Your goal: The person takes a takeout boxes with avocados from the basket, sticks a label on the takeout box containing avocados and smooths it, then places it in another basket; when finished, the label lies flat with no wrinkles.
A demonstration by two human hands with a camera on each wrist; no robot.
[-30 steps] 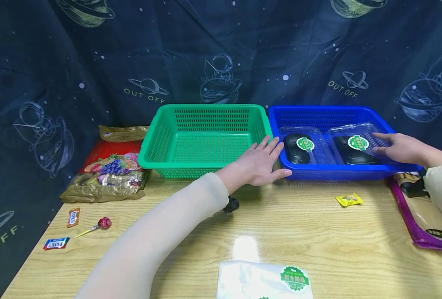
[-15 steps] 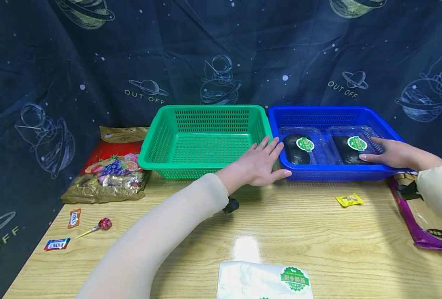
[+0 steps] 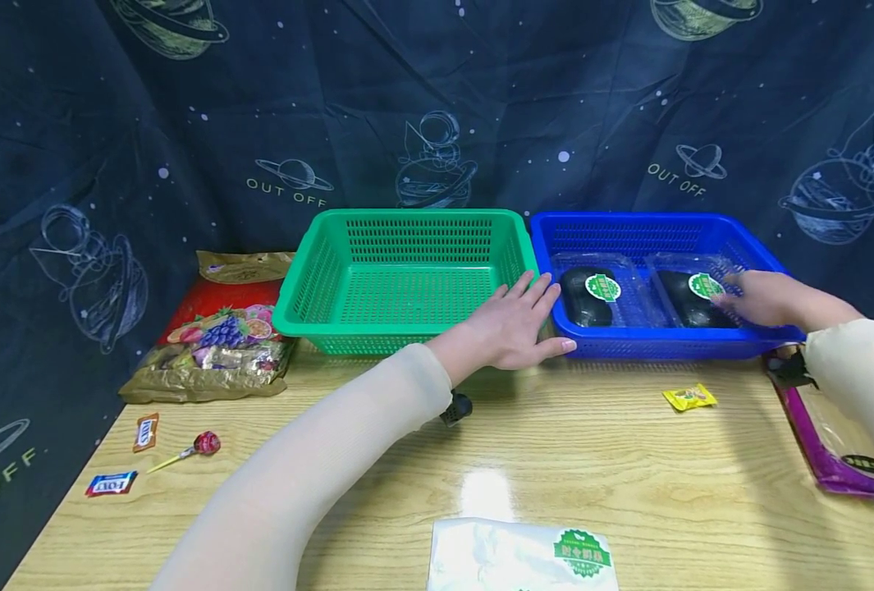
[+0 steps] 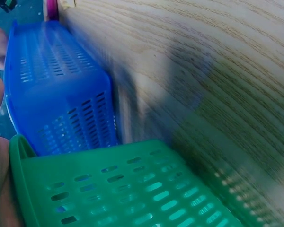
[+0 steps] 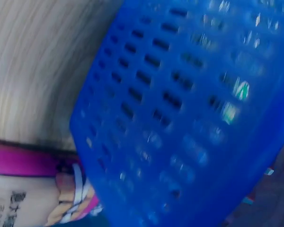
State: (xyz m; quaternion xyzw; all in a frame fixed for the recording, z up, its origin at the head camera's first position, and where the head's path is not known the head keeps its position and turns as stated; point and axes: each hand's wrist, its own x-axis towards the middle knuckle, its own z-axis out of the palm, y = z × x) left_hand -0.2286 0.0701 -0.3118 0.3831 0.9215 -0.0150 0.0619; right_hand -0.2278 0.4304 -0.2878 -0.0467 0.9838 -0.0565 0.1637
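In the head view my left hand (image 3: 506,324) rests with straight, spread fingers over the adjoining rims of the green basket (image 3: 400,330) and the blue basket (image 3: 629,333). Inside the blue one lie two clear plastic boxes, each with something black in it and a round green sticker. My right hand (image 3: 765,297) reaches over the right end of the blue basket. Its fingertips are at the right side of the right-hand box (image 3: 691,300), near the sticker, and cover that edge. The left-hand box (image 3: 592,295) lies beside it.
A red and gold fruit bag (image 3: 222,328) stands left of the green basket. Two small wrapped candies and a lollipop (image 3: 206,443) lie front left. A yellow wrapped candy (image 3: 690,397), a purple-edged bag (image 3: 813,447) and a silvery packet (image 3: 518,554) are on the table.
The right-hand box, tilted up at its back a second ago, now lies flat in the blue basket. My right hand has moved slightly left over it; my left hand has stayed put.
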